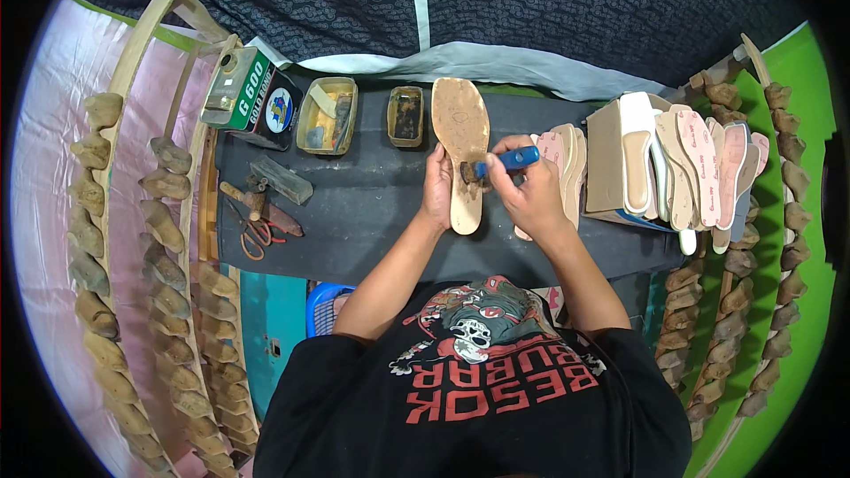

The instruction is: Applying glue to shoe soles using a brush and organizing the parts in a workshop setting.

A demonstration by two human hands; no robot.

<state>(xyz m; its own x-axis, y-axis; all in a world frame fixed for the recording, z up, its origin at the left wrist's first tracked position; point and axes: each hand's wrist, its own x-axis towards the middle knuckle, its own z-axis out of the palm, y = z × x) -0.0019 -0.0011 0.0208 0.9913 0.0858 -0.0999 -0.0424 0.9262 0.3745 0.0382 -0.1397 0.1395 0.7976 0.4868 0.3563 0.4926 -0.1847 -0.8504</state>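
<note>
A shoe insole (460, 113), brown over the forefoot and paler toward the heel, is held up over the dark table. My left hand (436, 189) is closed around its left edge near the middle. In my right hand (533, 188) is a brush with a blue handle (518, 158), gripped between thumb and fingers. Its dark bristle end touches the insole just below the middle, where the surface looks darker. Behind the hands stands a small tub (419, 91) with dark contents. Several more insoles (574, 168) lie right of my right hand.
Left on the table (372, 230) are a metal can (232, 93), a tub (305, 135) of small items, a hammer (252, 201), scissors (257, 235) and a clear block (285, 181). A cardboard box (606, 159) with stacked insoles stands right. Racks of shoe lasts (86, 235) flank both sides.
</note>
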